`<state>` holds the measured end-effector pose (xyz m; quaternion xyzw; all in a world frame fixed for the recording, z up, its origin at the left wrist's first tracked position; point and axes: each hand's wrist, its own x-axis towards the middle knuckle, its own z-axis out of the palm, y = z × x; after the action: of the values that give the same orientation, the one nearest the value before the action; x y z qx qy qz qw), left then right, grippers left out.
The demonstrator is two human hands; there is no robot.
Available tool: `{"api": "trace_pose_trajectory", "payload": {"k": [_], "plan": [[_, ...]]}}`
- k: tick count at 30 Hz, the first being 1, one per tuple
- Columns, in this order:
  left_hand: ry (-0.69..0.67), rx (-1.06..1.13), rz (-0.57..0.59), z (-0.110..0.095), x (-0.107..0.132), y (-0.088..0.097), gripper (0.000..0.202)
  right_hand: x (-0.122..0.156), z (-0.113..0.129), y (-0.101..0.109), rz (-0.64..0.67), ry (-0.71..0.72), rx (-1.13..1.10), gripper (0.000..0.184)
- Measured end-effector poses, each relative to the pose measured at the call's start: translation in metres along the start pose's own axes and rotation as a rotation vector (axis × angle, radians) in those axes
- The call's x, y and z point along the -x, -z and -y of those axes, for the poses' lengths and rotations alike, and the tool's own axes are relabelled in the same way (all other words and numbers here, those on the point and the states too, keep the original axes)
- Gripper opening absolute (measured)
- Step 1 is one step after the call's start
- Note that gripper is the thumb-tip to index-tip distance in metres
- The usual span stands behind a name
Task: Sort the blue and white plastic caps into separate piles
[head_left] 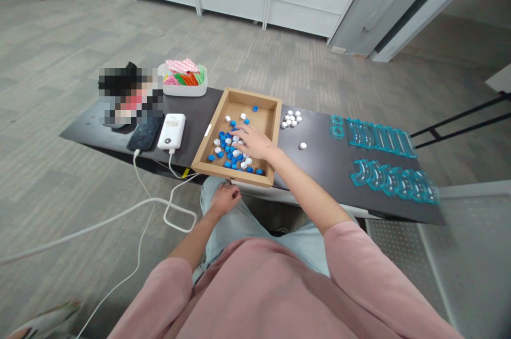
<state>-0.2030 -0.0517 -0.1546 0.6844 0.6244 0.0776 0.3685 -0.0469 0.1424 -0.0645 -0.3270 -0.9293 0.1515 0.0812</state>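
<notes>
My right hand [254, 142] reaches into a shallow cardboard box [278, 122], its fingers stretched out over a pile of small blue pieces [228, 149] and white pieces [217, 142]. It covers part of the pile, and I see nothing gripped in it. On my left thigh, just below the box's front edge, rests my left hand [227, 198], fingers curled into a loose fist with nothing visible in it. To the right of the box, a cluster of white pieces [293, 118] sits on the dark table [315, 168], with a single white piece [303, 146] apart from it.
Teal clear plastic parts [381, 138] and curved teal pieces [393, 182] lie in rows at the right. Left of the box are a white power bank [171, 131], a dark phone [142, 134], cables [136, 206] and a white basket [186, 89] of colourful items.
</notes>
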Motion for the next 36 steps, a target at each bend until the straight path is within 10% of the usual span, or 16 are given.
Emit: {"api": "trace_pose_trajectory", "payload": {"k": [15,23,28,36], "plan": [[-0.001,0.057,0.089,-0.006,0.001,0.014,0.024,0.028,0.002,0.025,0.072,-0.217,0.147,0.042],[-0.001,0.080,0.100,-0.010,0.003,0.019,0.021,0.084,-0.016,0.028,-0.259,-0.530,-0.077,0.077],[-0.003,0.098,0.102,-0.012,0.009,0.019,0.022,0.098,-0.022,0.019,-0.099,-0.693,-0.295,0.082],[-0.035,0.179,0.192,-0.025,0.037,0.015,0.032,0.101,-0.020,0.042,-0.168,-0.694,0.014,0.081]]}}
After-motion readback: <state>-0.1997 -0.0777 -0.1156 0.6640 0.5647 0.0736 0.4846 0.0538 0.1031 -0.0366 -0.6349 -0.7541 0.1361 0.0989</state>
